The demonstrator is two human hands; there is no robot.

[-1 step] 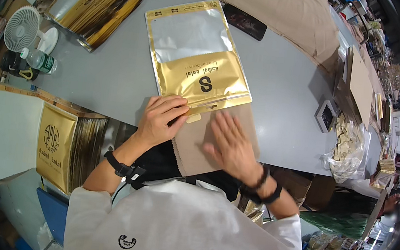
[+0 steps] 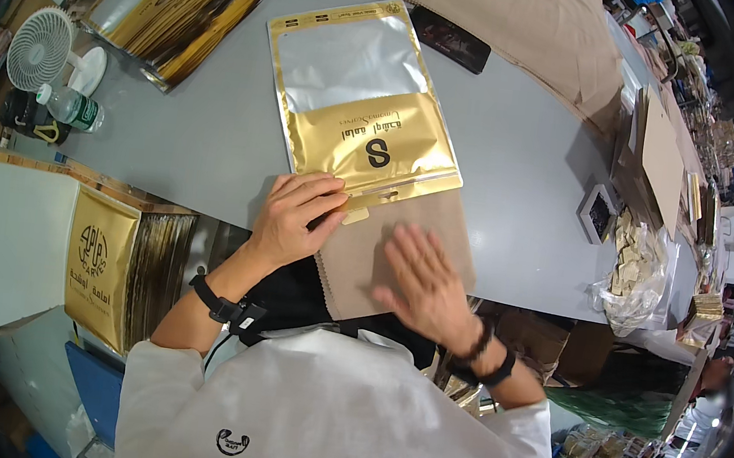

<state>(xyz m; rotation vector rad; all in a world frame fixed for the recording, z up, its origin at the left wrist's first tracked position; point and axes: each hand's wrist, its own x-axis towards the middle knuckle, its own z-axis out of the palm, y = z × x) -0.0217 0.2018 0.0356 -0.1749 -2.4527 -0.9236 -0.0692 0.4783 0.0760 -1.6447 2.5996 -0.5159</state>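
Desk [image 2: 530,229]: grey, beneath the pouch
Gold pouch [image 2: 366,102]: flat on the desk, silvery panel farthest away
Beige cloth [image 2: 356,273]: extending from the pouch's near edge
Right hand [image 2: 424,281]: open, fingers extended over the cloth
Left hand [image 2: 297,221]: fingers bent at the pouch's near left corner; cannot tell whether gripping
Pale tag [image 2: 357,216]: beside the left thumb

Upside down on the pouch [image 2: 353,74] stands one large dark character [image 2: 377,152], with Arabic and Latin lettering just beyond it and small print along the far edge. Left of the pouch and nearer, a gold packet stack [image 2: 101,271] shows a round emblem above similar lettering. Farther left, a bottle [image 2: 71,108] wears a green label, unreadably small. Nearer than the pouch, a white shirt [image 2: 347,408] bears a dark lettered logo [image 2: 232,443].
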